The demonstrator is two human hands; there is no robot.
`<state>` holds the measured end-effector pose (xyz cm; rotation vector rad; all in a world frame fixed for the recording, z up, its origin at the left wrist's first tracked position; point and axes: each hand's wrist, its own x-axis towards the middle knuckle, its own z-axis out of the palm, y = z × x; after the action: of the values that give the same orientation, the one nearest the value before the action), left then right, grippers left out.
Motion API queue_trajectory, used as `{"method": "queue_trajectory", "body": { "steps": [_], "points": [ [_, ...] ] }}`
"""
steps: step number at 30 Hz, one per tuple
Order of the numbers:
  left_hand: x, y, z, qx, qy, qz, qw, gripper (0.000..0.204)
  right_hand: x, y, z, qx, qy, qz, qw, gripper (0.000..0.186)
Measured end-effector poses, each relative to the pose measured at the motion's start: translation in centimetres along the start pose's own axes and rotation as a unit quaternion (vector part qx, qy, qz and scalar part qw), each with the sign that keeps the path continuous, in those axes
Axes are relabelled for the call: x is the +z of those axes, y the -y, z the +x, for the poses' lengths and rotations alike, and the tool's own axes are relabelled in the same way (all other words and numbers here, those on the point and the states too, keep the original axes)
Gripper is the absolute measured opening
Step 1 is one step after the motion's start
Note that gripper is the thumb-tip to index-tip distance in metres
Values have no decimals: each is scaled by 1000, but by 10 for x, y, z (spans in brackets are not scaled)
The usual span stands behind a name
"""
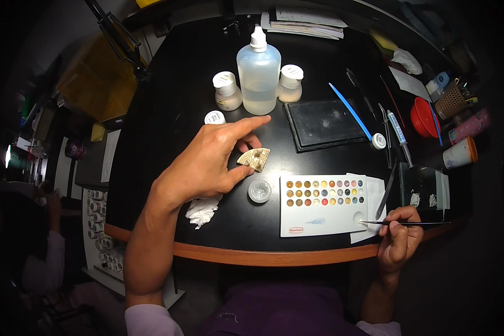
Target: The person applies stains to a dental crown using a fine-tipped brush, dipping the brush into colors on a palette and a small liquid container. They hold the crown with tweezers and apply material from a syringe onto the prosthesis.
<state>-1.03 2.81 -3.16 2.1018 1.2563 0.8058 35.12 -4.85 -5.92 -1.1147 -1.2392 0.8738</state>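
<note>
My left hand (204, 159) pinches a beige, wedge-shaped honeycomb firing tray (260, 158) between thumb and fingers, with the index finger stretched out above it. On the tray sits a small piece too tiny to make out. In my right hand (399, 238) is a thin black paintbrush (428, 223), held almost level. Its tip is at the round well at the lower right of a white palette (297, 215), which has rows of coloured paint dots and a bluish smear. A small glass cup (260, 191) of clear liquid stands between the tray and the palette.
Behind my left hand stand a large clear bottle (260, 73) and small jars (227, 92). A crumpled tissue (203, 210) lies under my left wrist. Toward the right are a dark flat box (325, 126), a blue stick (350, 111), a syringe (399, 137) and a red bowl (423, 117).
</note>
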Motion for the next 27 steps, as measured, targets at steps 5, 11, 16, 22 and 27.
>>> {"method": "queue_trajectory", "body": {
  "steps": [5,11,16,22,27],
  "points": [
    [0,-1,2,-7,5,3,1000,87,-1,0,0,-3,-2,3,1000,10],
    [-16,-6,-12,-28,0,40,999,83,2,-4,-1,-5,-9,21,1000,10],
    [-34,-57,-34,-71,-26,138,988,51,0,-2,-2,-22,-19,27,999,11],
    [30,-78,-62,-137,-151,160,966,48,0,-2,0,-29,10,7,999,14],
    [62,-69,-64,-171,-244,185,937,47,2,-1,-1,-19,12,9,1000,14]
  ]
}}
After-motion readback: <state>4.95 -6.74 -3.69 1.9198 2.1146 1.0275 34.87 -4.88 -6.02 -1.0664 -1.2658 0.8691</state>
